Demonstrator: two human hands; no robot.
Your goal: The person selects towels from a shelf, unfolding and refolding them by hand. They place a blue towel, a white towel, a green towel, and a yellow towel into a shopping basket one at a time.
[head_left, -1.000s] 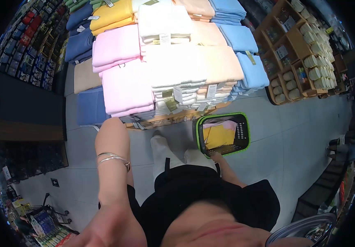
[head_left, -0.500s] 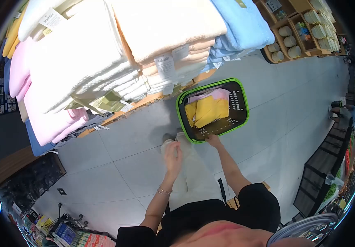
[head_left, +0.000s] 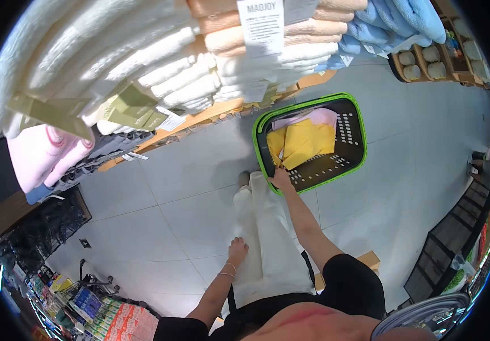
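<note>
My right hand point(head_left: 280, 179) is closed on the near left edge of a black shopping basket point(head_left: 341, 160) with a green rim. Inside the basket a folded yellow cloth point(head_left: 310, 143) lies against a pink cloth point(head_left: 325, 117). My left hand point(head_left: 237, 248), with bracelets on its wrist, hangs low by my white trousers. Its fingers are curled in, and I see nothing in them. Stacks of folded towels, white point(head_left: 171, 74), peach point(head_left: 222, 38) and blue point(head_left: 364, 31), lie beyond the basket on a wooden-edged display, with a paper tag point(head_left: 261, 25) hanging from one.
Pink towels point(head_left: 48, 153) are at the display's left end. Wooden shelving point(head_left: 452, 71) stands at the upper right. Packaged goods point(head_left: 122, 324) are stacked at lower left, and a black rack point(head_left: 447, 244) is on the right. Grey floor tiles point(head_left: 193, 199) surround my feet.
My left hand has dropped toward me, its fingers now curled. In view, the basket and my right hand sit slightly farther right and higher. The towel stacks appear nearer and shifted upward.
</note>
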